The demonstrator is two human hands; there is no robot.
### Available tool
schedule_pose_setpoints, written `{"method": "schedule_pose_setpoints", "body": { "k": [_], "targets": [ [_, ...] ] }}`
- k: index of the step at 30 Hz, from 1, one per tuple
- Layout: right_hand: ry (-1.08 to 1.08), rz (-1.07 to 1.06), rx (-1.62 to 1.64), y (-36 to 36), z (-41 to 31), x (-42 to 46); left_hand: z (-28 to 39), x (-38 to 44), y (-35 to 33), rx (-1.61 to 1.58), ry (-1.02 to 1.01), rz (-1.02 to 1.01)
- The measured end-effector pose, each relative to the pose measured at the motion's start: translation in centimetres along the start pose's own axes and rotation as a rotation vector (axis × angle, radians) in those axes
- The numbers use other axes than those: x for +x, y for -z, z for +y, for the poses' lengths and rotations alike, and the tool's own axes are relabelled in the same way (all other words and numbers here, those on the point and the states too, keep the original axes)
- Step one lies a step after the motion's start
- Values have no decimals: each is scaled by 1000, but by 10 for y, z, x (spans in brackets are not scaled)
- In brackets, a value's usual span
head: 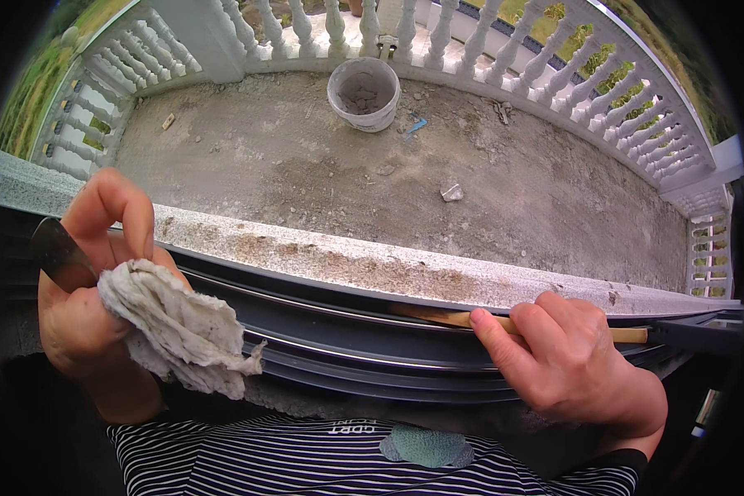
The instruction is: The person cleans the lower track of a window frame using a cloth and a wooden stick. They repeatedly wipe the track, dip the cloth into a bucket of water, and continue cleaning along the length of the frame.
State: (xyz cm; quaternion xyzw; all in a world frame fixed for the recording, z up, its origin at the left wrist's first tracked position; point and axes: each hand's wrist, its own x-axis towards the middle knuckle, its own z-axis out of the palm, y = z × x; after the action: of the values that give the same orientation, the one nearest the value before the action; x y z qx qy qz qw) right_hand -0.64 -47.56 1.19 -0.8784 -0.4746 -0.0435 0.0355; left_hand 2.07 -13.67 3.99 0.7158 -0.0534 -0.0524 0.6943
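Note:
My left hand [77,325] grips a crumpled, greyish-white rag [180,322]. A dark, rounded metal blade [62,254] also sticks out of this hand, its handle hidden. My right hand [564,356] is closed around a flat wooden handle [629,335] that lies along a dark metal sliding-frame track [359,347]. The handle's far end turns brown and dips into the groove beside the sill; whether it carries bristles cannot be told. Brown dirt is scattered over the speckled stone sill [347,260] just beyond the track.
Past the sill lies a rough concrete balcony floor [322,180] with crumbs of rubble. A white bucket [364,96] with grey residue stands by the baluster railing [440,37]. A blue scrap [416,126], a pale chunk [452,193] and a small wooden piece [168,121] lie about.

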Motion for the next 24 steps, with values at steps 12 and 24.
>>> {"method": "schedule_pose_setpoints", "body": {
  "k": [12, 24],
  "targets": [
    [-583, 577, 202, 60, -13, -69, 37, 12, -62, -93, -94, -31],
    [-1008, 1081, 614, 76, -82, -179, 75, 60, -254, -199, 147, -919]
  ]
}}
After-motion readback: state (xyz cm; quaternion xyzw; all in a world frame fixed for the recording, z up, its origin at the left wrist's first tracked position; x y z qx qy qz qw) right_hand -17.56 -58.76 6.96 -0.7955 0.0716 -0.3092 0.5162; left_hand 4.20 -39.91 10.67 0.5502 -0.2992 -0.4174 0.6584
